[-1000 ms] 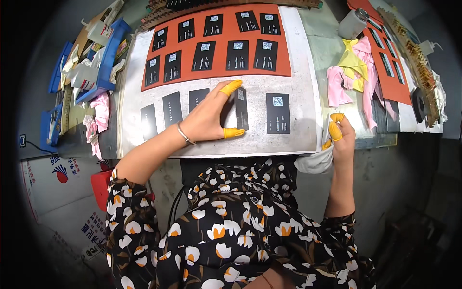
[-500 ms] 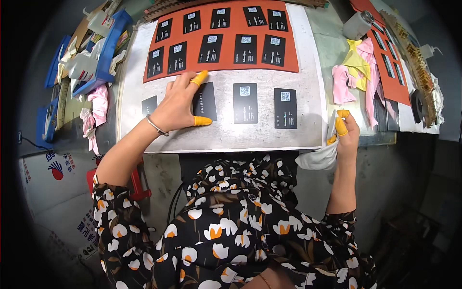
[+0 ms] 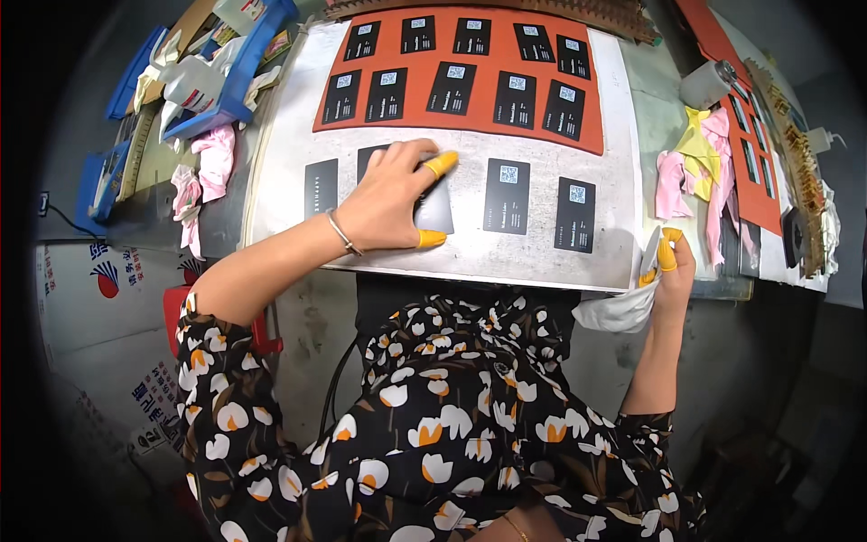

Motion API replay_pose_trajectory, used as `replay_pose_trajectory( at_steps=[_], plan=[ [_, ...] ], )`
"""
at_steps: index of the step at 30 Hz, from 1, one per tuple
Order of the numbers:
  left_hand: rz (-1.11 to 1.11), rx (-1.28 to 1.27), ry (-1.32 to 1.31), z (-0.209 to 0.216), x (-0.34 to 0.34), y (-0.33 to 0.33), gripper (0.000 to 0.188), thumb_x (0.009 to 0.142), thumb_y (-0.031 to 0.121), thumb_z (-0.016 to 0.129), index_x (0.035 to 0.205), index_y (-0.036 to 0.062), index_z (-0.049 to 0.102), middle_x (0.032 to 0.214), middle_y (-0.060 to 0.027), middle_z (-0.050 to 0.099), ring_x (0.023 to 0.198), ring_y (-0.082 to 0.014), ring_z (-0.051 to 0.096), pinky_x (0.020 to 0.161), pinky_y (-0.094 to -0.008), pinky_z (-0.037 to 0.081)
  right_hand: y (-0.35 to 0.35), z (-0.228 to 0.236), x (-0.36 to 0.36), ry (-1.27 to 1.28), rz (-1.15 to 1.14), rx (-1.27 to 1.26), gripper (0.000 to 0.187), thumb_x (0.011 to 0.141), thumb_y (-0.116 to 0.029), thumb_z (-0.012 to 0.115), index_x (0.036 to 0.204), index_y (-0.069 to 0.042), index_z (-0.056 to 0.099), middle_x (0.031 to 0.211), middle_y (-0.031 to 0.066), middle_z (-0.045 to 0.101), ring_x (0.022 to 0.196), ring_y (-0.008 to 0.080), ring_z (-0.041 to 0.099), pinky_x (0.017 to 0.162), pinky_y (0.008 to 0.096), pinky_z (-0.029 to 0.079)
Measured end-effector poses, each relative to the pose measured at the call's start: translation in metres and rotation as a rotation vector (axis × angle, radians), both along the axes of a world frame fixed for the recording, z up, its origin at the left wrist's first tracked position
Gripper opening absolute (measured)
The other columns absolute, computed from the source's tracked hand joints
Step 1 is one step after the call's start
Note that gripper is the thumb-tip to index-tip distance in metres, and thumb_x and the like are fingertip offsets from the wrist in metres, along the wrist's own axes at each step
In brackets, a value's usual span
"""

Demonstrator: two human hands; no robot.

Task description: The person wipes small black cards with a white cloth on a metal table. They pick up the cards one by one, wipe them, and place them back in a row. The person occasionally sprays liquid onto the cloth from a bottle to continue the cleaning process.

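My left hand (image 3: 397, 197) spans a black card (image 3: 436, 210), with the yellow-covered thumb and forefinger at its lower and upper edges; the card's face now catches a pale glare. Part of another dark card (image 3: 367, 161) shows behind this hand, the rest hidden. A black card (image 3: 321, 188) lies to the left, and two printed ones, one nearer the middle (image 3: 508, 197) and one further right (image 3: 575, 215), lie to the right. At the table's front right edge, my right hand (image 3: 673, 262) is closed on a white cloth (image 3: 616, 312), with a pale flat piece between its fingers.
An orange mat (image 3: 461, 124) holds two rows of printed black cards on the white board (image 3: 465, 257). Pink and yellow cloths (image 3: 700, 158) and a metal bottle (image 3: 709, 84) lie right. Blue trays (image 3: 237, 101) with white bottles stand left. A second orange mat (image 3: 757, 190) is far right.
The whole view has shifted, so the table sits further right. The card at my left hand has gone from dark to pale with glare. My right hand still grips the white cloth.
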State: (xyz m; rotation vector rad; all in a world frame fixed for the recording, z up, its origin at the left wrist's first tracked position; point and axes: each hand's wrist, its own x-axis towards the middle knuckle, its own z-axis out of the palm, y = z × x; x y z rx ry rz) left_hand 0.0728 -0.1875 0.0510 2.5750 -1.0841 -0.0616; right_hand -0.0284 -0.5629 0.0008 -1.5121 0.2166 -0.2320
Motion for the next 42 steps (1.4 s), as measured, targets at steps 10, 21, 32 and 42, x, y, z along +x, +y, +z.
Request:
replay_pose_trajectory(
  at_steps=[10,21,32,42],
  plan=[
    [-0.023,-0.389,0.163,-0.011,0.006,0.014,0.081,0.060,0.023,0.077,0.127,0.0041,0.037,0.127,-0.0165,0.035,0.119,-0.0324,0.037,0.099,-0.0373,0.032,0.001,0.002,0.002,0.018,-0.009,-0.032,0.017,0.087,-0.016,0.055,0.098,-0.004,0.054,0.067,-0.0048,0.050,0.054,0.0013,0.043,0.045,0.0165,0.035],
    [0.201,0.099,0.019,-0.013,0.007,0.069,0.103,0.053,0.039,0.080,0.133,0.0017,0.027,0.123,-0.0193,0.039,0.117,-0.0325,0.035,0.100,-0.0476,0.022,0.000,0.002,0.001,-0.007,0.005,-0.048,0.017,0.087,-0.017,0.054,0.098,-0.003,0.055,0.072,-0.0052,0.052,0.058,0.0005,0.045,0.048,0.0152,0.035],
    [0.111,-0.152,0.061,0.013,0.010,0.063,0.085,0.057,0.034,0.077,0.128,0.0059,0.040,0.123,-0.0147,0.043,0.117,-0.0321,0.038,0.097,-0.0390,0.033,0.002,0.002,0.001,-0.013,-0.027,-0.047,0.018,0.087,-0.016,0.055,0.099,-0.003,0.054,0.073,-0.0054,0.052,0.059,0.0008,0.044,0.050,0.0156,0.034],
    [0.104,0.072,0.072,-0.008,0.013,0.116,0.110,0.052,0.043,0.079,0.137,0.0061,0.021,0.137,-0.0176,0.028,0.128,-0.0315,0.026,0.106,-0.0488,0.015,0.007,0.006,-0.001,0.001,-0.058,-0.144,0.017,0.087,-0.016,0.052,0.098,-0.002,0.054,0.074,-0.0034,0.051,0.064,0.0031,0.044,0.055,0.0182,0.034]
  ],
)
